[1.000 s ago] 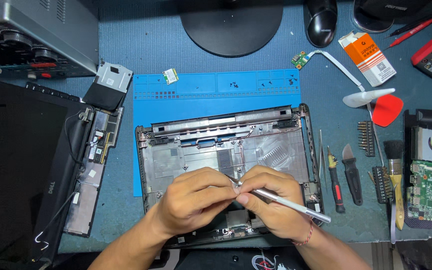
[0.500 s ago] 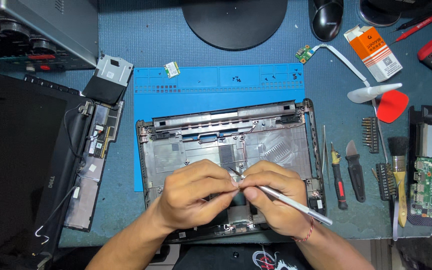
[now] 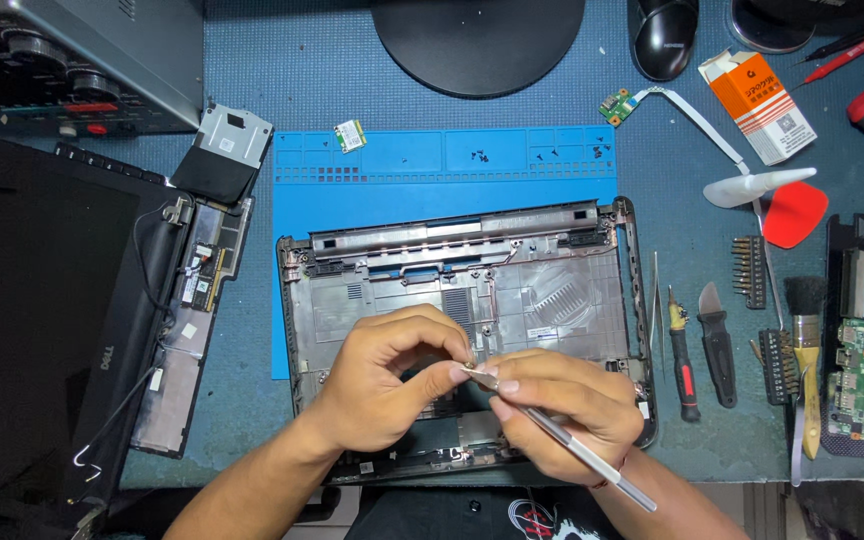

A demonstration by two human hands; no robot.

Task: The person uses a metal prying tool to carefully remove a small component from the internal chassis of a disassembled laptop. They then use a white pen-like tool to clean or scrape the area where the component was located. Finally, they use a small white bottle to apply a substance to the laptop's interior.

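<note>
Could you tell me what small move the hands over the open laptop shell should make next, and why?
Probably lower the silver tool's tip into the laptop base shell, with the left hand steadying. The right hand grips the tool like a pen, and the left fingers pinch right at its tip, above the shell's lower middle. Whether a small part sits between them is too small to tell.

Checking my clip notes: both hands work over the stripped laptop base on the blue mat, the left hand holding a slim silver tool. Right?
Not quite. In the head view the right hand holds the slim silver tool; the left hand pinches at its tip. Both are over the laptop base on the blue mat.
</note>
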